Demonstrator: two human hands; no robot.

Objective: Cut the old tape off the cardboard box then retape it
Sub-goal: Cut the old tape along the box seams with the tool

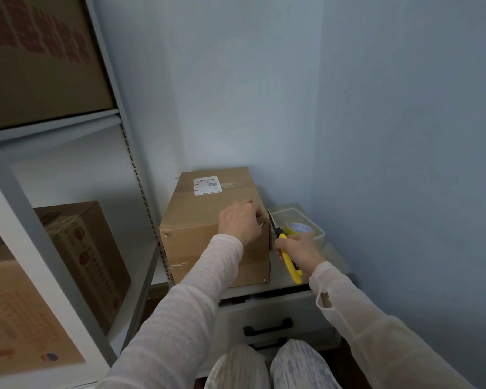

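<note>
Cardboard box point(205, 220) bang in the middle of frame, parked on the grey worktop point(338, 255). Left grip point(240, 221) curled over its top right edge, probably to pin it steady. Right grip point(298, 249) wrapped tight round yellow-handled scissors point(288, 259), blades up against the box's right side, seemingly after the old tape. Tape roll point(299, 229) waiting in a clear tub point(319, 234) just right of that, handy for retaping.

Matt brown cardboard box point(197, 214); glossy clear tape point(177, 265) at its near left corner; scissors point(288, 258) with yellow plastic handles; translucent plastic tub point(319, 236).
</note>
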